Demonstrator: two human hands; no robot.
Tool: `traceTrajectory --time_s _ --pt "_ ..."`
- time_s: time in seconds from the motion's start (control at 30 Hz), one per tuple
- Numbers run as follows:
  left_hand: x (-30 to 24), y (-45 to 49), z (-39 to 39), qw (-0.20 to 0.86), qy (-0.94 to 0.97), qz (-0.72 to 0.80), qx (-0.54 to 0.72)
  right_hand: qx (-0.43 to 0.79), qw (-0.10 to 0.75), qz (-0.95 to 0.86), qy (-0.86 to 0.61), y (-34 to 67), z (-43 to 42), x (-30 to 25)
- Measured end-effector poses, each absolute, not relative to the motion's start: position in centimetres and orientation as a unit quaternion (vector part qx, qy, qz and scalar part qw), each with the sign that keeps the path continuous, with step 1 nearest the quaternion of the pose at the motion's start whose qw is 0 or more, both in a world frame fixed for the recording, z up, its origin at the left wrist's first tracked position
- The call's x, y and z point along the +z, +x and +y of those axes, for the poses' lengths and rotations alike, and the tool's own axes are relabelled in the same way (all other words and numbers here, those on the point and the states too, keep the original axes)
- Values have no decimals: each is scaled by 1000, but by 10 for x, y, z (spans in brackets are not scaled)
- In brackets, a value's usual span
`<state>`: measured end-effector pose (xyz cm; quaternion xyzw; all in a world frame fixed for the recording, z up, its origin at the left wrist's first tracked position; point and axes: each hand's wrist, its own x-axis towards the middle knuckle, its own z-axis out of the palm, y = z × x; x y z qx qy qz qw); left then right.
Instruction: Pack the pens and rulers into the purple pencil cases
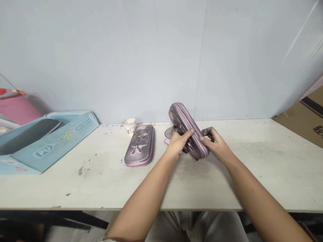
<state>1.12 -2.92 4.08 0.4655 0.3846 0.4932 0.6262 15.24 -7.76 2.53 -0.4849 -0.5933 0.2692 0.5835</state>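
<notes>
Left hand (178, 144) and right hand (217, 145) have a pinkish-purple hard-shell pencil case (185, 126) tilted up off the tabletop (202, 188), fingers (208, 131) curled snugly around it, while a matching case (139, 145) lies flat a bit to the left, just beside a paper cup (130, 125).

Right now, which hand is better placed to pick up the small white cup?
Probably the left hand: it is nearer the white cup than the right hand, though both hands hold the purple pencil case.
</notes>
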Motion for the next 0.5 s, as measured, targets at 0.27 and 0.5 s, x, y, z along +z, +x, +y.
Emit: traceTrajectory --time_s 0.27,0.5 --pt "38 21 -32 747 402 276 452 191 626 -451 -607 223 -91 14" --pt "22 69 -34 722 468 337 382 144 570 -350 -729 311 -127 -19"
